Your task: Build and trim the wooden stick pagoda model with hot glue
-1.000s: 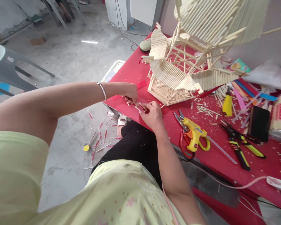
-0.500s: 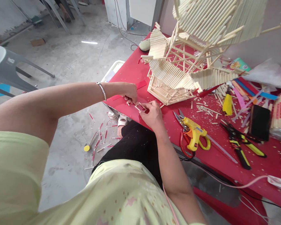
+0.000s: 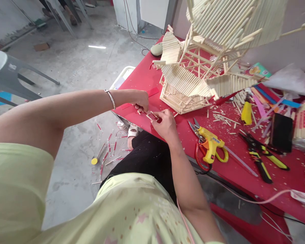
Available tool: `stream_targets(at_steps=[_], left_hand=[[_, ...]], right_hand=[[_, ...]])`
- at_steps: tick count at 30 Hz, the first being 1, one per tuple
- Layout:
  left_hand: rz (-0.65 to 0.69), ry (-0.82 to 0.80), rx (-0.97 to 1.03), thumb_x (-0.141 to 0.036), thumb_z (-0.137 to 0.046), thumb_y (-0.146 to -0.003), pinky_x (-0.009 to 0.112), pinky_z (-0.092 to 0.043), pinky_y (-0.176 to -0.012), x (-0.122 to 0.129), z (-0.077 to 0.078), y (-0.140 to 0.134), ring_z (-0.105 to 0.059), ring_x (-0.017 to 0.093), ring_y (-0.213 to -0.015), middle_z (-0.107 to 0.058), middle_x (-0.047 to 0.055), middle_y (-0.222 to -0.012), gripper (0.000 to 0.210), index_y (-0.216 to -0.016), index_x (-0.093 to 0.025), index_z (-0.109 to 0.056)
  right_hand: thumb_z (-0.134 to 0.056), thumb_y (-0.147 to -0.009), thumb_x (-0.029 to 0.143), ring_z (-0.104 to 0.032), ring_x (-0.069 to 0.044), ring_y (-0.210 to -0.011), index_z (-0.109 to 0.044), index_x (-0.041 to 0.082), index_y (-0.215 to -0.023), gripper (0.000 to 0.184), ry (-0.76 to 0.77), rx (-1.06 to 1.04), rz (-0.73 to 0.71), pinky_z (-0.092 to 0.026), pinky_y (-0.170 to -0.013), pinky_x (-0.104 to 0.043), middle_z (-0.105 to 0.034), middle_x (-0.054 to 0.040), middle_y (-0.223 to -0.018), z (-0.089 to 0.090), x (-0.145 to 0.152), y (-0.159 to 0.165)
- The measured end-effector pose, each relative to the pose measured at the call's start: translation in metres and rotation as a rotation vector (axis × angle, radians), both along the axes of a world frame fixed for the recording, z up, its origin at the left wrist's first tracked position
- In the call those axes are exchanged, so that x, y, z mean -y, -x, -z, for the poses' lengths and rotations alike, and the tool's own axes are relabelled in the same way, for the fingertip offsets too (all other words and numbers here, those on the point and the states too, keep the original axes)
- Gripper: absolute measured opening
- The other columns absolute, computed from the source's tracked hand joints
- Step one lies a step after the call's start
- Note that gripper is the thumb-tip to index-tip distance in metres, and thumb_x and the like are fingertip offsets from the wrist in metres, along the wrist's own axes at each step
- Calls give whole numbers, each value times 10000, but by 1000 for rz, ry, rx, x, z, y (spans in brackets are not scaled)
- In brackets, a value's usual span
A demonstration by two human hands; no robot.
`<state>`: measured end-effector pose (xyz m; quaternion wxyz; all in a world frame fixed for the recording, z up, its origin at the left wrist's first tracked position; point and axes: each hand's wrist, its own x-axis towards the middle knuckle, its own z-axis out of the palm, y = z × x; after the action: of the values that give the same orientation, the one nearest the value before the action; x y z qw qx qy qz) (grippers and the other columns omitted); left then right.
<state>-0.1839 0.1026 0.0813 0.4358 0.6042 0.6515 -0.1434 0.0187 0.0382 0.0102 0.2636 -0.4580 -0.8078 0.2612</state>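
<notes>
Two hands stay put over a tiny stick piece

The right hand (image 3: 166, 123) pinches a small stick piece (image 3: 148, 117) between thumb and finger. The left hand (image 3: 142, 101) is just beside it, with its fingers curled in. Its fingertips are too hidden to tell if they hold the piece too. The small stick piece is between the two hands, near the edge of the red surface (image 3: 139, 79).

Almost nothing has changed in the last second. Both hands are in the same spot, and only the view has moved a tiny bit. I think that means the piece is being kept steady while the fingers do small, careful work.

A flat red strip (image 3: 153, 92) lies near the left hand. Behind the hands stands a big stick model (image 3: 183, 79) with slanted stick roofs. To the right, a yellow glue gun (image 3: 211, 144) lies by red-handled cutters (image 3: 202, 156). Farther out are loose sticks (image 3: 225, 119), pliers (image 3: 254, 154) and a dark phone (image 3: 282, 133).
</notes>
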Motion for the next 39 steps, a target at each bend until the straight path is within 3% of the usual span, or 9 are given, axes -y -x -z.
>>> stream_targets(at_steps=[16,39], left_hand=[[-32,3,24,-323,-886,-646,337,-335,-597,2,1,0,-471,156,-553,-665,71,-577,313,-457,-198,-670],[-66,18,19,-376,-889,-724,305,-334,-619,2,1,0,-478,127,-582,-643,58,-557,362,-549,-140,-677]], right_hand=[[-763,-822,229,-647,-275,-1041,-815,206,-1147,329,-1,1,0,-553,-994,-434,-627,-83,-992,1,-1,1],[-769,-816,219,-644,-264,-1019,-812,227,-1146,332,-5,13,9,-557,-978,-420,-615,-73,-988,1,0,1]])
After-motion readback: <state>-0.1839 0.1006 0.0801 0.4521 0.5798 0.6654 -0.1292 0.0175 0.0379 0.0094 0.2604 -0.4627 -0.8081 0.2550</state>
